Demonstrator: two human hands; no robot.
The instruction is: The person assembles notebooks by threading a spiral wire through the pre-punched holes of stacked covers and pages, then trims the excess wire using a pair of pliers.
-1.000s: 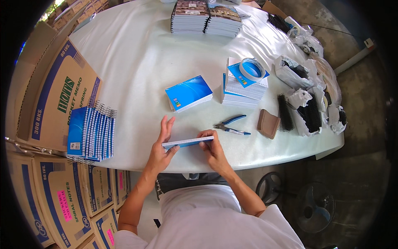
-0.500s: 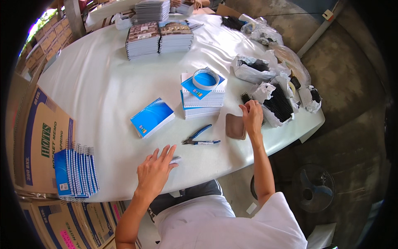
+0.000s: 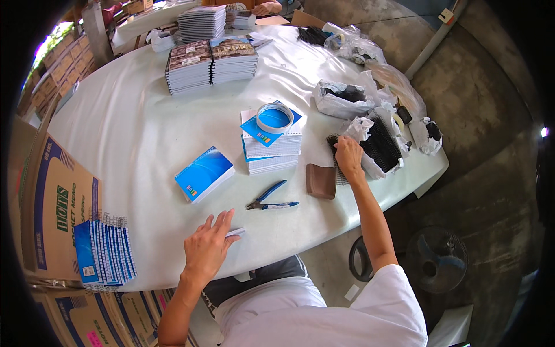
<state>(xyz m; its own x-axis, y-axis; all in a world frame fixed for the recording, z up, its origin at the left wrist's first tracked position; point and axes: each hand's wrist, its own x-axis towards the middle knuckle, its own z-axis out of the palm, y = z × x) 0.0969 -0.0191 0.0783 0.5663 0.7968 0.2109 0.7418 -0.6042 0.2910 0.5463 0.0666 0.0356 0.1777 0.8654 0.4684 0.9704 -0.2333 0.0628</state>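
My right hand (image 3: 349,157) is at the right of the table, fingers closed down on black spiral binding coils (image 3: 332,142) beside a brown shallow dish (image 3: 321,182). Part of what it grips is hidden under the hand. Near the front edge, my left hand (image 3: 206,246) lies with fingers stretched and apart. A small whitish piece (image 3: 236,232) shows beside its thumb, mostly covered. Between the hands lie blue-handled cutting pliers (image 3: 272,198). Beyond them are a blue-covered notepad stack (image 3: 204,173) and a taller stack of punched pads (image 3: 272,151), topped by a tape roll (image 3: 274,118).
Paper-wrapped bundles of black coils (image 3: 384,141) line the right edge. Spiral-bound books (image 3: 211,66) are piled at the far side, where another person's hand (image 3: 267,8) shows. At left, bound blue notebooks (image 3: 105,251) stand by a cardboard box (image 3: 66,202). A fan (image 3: 436,260) is at lower right.
My right hand has reached down onto the black coils, its fingers now lower and closed over them. The left hand stays in place. The whole view has shifted slightly.
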